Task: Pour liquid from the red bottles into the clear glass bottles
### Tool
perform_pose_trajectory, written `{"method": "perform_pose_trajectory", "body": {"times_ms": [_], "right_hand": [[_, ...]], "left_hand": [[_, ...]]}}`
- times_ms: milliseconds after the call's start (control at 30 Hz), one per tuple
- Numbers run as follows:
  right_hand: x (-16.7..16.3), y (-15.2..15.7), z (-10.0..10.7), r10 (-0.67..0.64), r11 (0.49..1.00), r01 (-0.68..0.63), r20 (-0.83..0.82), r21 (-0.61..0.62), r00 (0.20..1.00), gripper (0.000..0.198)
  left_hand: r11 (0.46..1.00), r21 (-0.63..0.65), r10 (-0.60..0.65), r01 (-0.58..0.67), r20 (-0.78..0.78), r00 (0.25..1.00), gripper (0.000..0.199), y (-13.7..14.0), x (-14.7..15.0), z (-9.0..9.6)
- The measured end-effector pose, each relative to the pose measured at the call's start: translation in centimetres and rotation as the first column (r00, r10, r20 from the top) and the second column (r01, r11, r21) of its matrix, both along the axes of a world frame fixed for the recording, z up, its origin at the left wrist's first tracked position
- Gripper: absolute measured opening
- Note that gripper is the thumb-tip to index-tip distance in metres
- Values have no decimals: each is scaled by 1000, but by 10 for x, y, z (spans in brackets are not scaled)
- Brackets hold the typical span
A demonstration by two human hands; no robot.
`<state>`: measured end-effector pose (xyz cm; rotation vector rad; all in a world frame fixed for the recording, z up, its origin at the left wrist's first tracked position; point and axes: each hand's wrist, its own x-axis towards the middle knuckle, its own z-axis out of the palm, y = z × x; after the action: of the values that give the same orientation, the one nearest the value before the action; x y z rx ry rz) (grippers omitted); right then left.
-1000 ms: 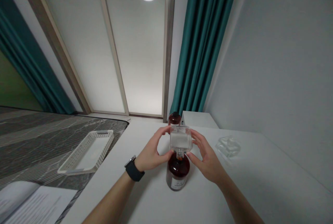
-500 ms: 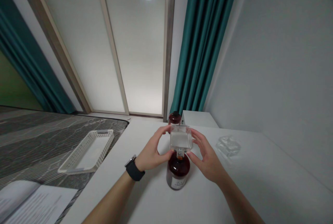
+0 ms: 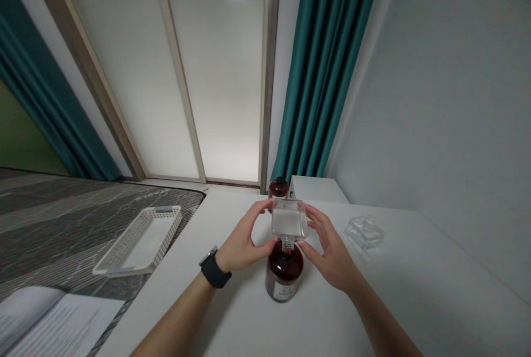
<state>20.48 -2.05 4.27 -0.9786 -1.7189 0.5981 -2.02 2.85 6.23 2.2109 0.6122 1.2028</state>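
A clear square glass bottle (image 3: 289,221) is held upside down between my two hands, its neck pointing down at the mouth of a dark amber bottle (image 3: 284,268). The amber bottle stands upright on the white table and carries a white label. My left hand (image 3: 249,235), with a black watch on its wrist, grips the clear bottle's left side between thumb and fingers. From the right, my right hand (image 3: 326,246) grips it the same way. Whether the two bottle necks touch or one sits inside the other, I cannot tell.
Behind the clear bottle stands a second amber bottle (image 3: 279,188) with a black cap. A clear glass or plastic object (image 3: 365,232) lies on the table at the right. To the left are a white perforated basket (image 3: 124,246) and an open book (image 3: 62,324). A white box-shaped unit (image 3: 319,190) adjoins the far edge.
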Motion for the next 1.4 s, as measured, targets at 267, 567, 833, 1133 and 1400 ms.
{"method": "perform_pose_trajectory", "body": {"times_ms": [267, 567, 833, 1133, 1400], "right_hand": [[0, -1, -1, -7, 1000, 7, -2, -1, 1000, 60], [0, 0, -1, -14, 1000, 14, 10, 6, 1000, 60], [0, 0, -2, -16, 1000, 16, 9, 26, 1000, 61], [-1, -1, 0, -8, 999, 8, -3, 37, 1000, 60], [-2, -1, 0, -15, 998, 15, 7, 60, 1000, 60]], "left_hand": [[1000, 2, 4, -4, -1, 1000, 73, 1, 0, -1], [1000, 3, -7, 7, -7, 1000, 73, 0, 0, -1], [1000, 2, -6, 6, 2, 1000, 72, 0, 0, -1], [1000, 6, 4, -4, -13, 1000, 74, 0, -1, -1], [1000, 21, 8, -7, -15, 1000, 75, 0, -1, -2]]}}
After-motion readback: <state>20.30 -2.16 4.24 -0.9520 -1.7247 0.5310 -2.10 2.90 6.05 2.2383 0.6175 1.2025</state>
